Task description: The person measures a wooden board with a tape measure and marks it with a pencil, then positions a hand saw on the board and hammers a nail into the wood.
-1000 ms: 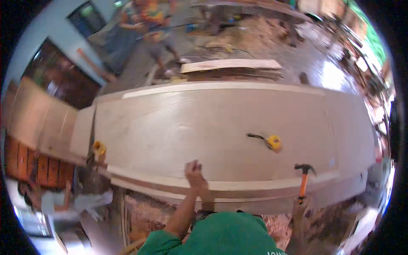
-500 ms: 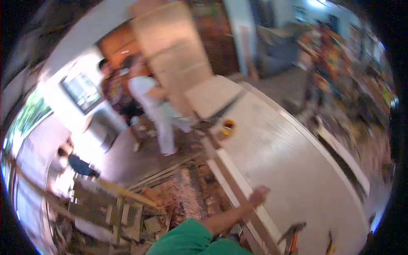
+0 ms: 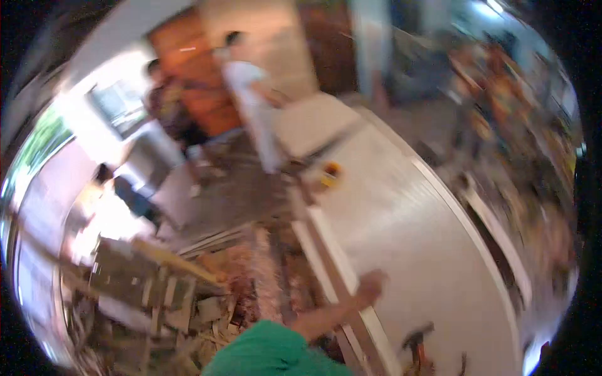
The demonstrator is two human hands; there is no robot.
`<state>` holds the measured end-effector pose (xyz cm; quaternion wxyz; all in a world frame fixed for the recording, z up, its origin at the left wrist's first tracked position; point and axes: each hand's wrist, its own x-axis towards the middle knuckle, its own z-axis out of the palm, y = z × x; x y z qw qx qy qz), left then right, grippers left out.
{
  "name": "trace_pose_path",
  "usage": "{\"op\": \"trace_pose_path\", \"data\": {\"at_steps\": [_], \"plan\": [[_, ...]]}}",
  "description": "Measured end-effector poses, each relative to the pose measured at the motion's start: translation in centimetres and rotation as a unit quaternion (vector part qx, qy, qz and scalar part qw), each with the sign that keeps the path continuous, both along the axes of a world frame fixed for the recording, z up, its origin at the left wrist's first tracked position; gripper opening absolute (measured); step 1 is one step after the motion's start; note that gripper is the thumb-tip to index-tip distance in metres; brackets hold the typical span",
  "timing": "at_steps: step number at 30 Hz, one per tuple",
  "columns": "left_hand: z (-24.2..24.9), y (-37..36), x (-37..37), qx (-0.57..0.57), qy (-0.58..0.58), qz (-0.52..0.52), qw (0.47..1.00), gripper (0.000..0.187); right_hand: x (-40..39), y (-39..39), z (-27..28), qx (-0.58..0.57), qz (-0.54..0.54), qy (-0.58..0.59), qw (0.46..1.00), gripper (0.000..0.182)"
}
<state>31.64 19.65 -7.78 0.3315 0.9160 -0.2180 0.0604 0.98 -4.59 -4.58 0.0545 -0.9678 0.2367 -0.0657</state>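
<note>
My left hand [image 3: 373, 285], on the arm from a green sleeve [image 3: 269, 348], is over the near left part of a long pale panel [image 3: 433, 250]. Motion blur smears its fingers, so I cannot make out whether it touches the surface or holds anything. A hammer [image 3: 418, 339] with a dark head and reddish handle lies on the panel close to the lower edge of view. Beside it, a dark tool tip [image 3: 464, 363] is partly cut off. Farther along sits a small round yellow object [image 3: 330, 175]. My right hand is out of sight.
Wood strips [image 3: 326, 250] run along the panel's left edge. Wood scraps [image 3: 213, 310] and shavings [image 3: 266, 282] cover the floor at lower left. A person in white [image 3: 251, 94] stands at the panel's far end; another in dark clothes [image 3: 175, 113] is farther left.
The view has shifted, moving my left hand and the panel slightly left in the picture. The person in white now stands more upright, and the tall board is no longer leaning across them.
</note>
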Motion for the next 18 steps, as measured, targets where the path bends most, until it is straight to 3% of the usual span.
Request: {"op": "trace_pose_path", "data": {"at_steps": [1, 2, 3, 4, 5, 7, 10, 18], "plan": [[1.0, -1.4, -0.2, 0.064, 0.059, 0.054, 0.995, 0.031, 0.5, 0.1, -0.7, 0.050, -0.013, -0.031, 0.998, 0.032], [-1.0, -2.4, -0.1, 0.043, -0.061, -0.047, 0.996, 0.029, 0.4, 0.6, -1.1, 0.087, -0.033, -0.052, 0.994, 0.031], [-1.6, -5.7, 0.1, -0.042, 0.124, -0.044, 0.990, 0.026, -0.1, 1.8, -0.8, 0.103, -0.057, -0.061, 0.991, 0.031], [-0.1, -8.1, -0.2, -0.059, 0.032, -0.105, 0.992, 0.020, -0.1, 2.6, -0.3, 0.118, -0.075, -0.068, 0.988, 0.030], [1.9, -10.7, -0.5, -0.076, -0.054, -0.131, 0.987, 0.013, 0.4, 3.2, 0.9, 0.020, -0.108, -0.008, 0.994, 0.033], [4.6, -15.4, -1.7, -0.056, -0.043, -0.135, 0.988, 0.014, 0.7, 3.5, 1.4, -0.006, -0.087, -0.026, 0.996, 0.039], [2.7, -19.9, -2.6, -0.013, -0.061, -0.155, 0.986, 0.018, -0.2, 3.5, 1.2, 0.046, -0.081, -0.034, 0.995, 0.043], [2.8, -21.0, -2.0, 0.122, -0.018, -0.168, 0.978, 0.015, 0.2, 3.3, 1.3, 0.091, -0.077, -0.011, 0.993, 0.042]]}}
